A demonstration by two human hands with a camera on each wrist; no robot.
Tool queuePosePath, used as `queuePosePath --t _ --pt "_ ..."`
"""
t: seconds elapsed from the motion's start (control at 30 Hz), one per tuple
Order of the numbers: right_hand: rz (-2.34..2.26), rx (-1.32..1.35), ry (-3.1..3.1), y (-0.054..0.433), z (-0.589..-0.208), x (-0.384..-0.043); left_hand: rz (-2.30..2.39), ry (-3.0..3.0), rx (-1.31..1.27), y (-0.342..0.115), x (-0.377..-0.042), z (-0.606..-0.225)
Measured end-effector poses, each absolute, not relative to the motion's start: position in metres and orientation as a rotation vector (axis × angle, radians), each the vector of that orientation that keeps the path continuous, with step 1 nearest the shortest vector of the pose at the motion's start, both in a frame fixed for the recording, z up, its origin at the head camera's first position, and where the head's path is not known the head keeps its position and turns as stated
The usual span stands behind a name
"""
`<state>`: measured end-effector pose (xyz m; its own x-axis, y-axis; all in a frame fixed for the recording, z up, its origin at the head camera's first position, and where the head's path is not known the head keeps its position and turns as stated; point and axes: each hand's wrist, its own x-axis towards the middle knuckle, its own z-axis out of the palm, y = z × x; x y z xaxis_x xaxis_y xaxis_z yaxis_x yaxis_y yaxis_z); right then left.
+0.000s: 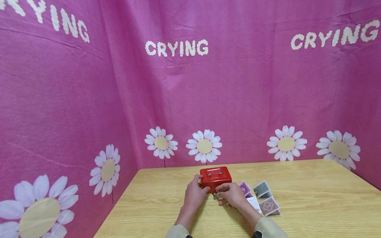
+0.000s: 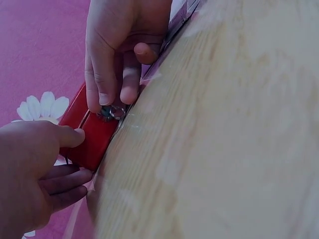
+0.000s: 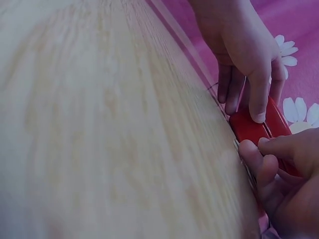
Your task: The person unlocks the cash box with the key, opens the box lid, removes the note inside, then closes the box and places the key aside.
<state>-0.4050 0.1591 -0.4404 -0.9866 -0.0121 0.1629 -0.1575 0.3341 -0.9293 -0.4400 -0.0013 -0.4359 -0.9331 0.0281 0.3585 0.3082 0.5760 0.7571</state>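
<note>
A small red cash box (image 1: pixel 216 180) with a silver carry handle (image 1: pixel 214 172) on its lid stands on the table, its lid down. My left hand (image 1: pixel 194 195) holds the box at its left end, thumb on the front face and fingers along the side. At the front face my right hand (image 1: pixel 231 195) pinches a small key, its head mostly hidden by the fingertips. A shiny key ring (image 2: pixel 115 112) hangs below those fingertips, close against the box front. In the right wrist view, the left thumb presses the red box (image 3: pixel 249 127) just below the lid seam.
Several paper banknotes lie right of the box, among them a purple note (image 1: pixel 245 189), a green-grey note (image 1: pixel 261 189) and a brownish note (image 1: pixel 269 206). A white paper (image 1: pixel 254 203) lies partly under my right forearm. Behind the wooden table (image 1: pixel 321 198) hangs a pink curtain (image 1: pixel 238 99).
</note>
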Motion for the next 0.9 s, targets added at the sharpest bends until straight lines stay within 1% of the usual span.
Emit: queuePosePath --t 0.17,0.4,0.7,0.9 --pt "1.708 0.135 -2.475 0.1579 -0.4408 -0.4048 -1.271 -2.503 -0.291 -0.0014 -0.4412 -0.4363" --pt "1.729 0.193 -2.447 0.157 -0.441 -0.4043 -1.211 -2.516 -0.35 -0.0028 -0.4393 -0.4368" --pt "1.753 0.181 -2.458 0.1554 -0.4391 -0.4029 -1.193 -2.55 -0.364 -0.0044 -0.4372 -0.4356" --pt "1.734 0.105 -2.434 0.1524 -0.4394 -0.4024 -1.173 -2.537 -0.382 -0.0034 -0.4388 -0.4356"
